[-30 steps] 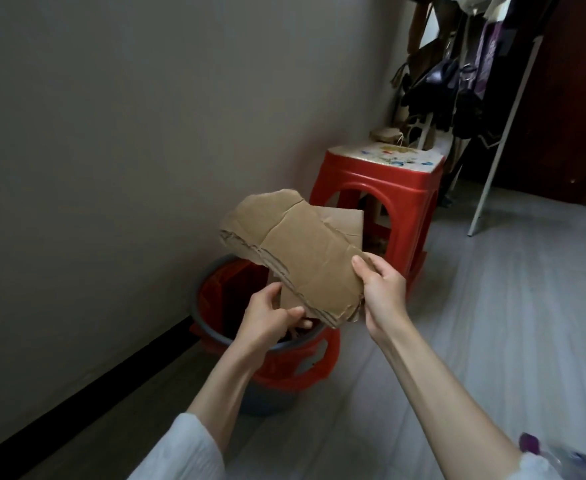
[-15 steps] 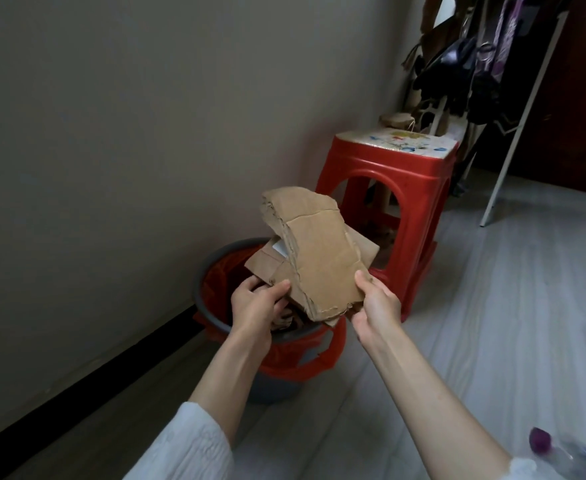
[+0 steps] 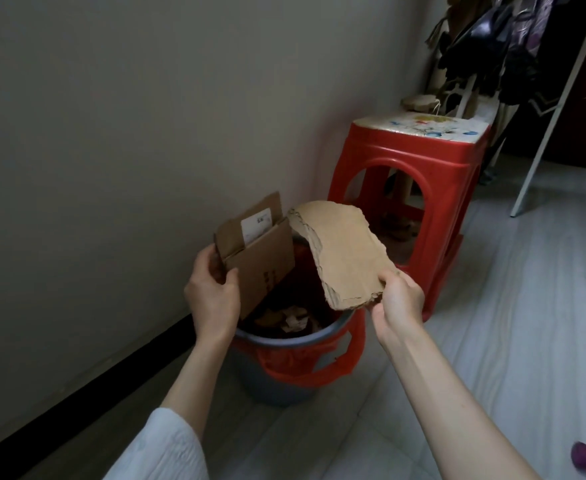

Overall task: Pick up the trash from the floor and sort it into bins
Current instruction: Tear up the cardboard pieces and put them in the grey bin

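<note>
A grey bin point(image 3: 274, 379) lined with a red plastic bag stands by the wall, with scraps of cardboard and paper inside. My left hand point(image 3: 211, 296) grips a folded cardboard piece with a white label point(image 3: 260, 251) over the bin's left side. My right hand point(image 3: 397, 303) pinches the lower edge of a torn, rounded cardboard piece point(image 3: 343, 254) above the bin's right side. The two pieces are held apart, both tilted over the bin's mouth.
A red plastic stool point(image 3: 419, 168) stands just behind the bin against the wall. Clothes and bags hang on a white rack point(image 3: 548, 109) at the far right. A purple object point(image 3: 584, 459) lies at the lower right on the pale floor.
The two cardboard pieces, held together before, are separated, one in each hand. Both hands have moved lower and closer over the bin.
</note>
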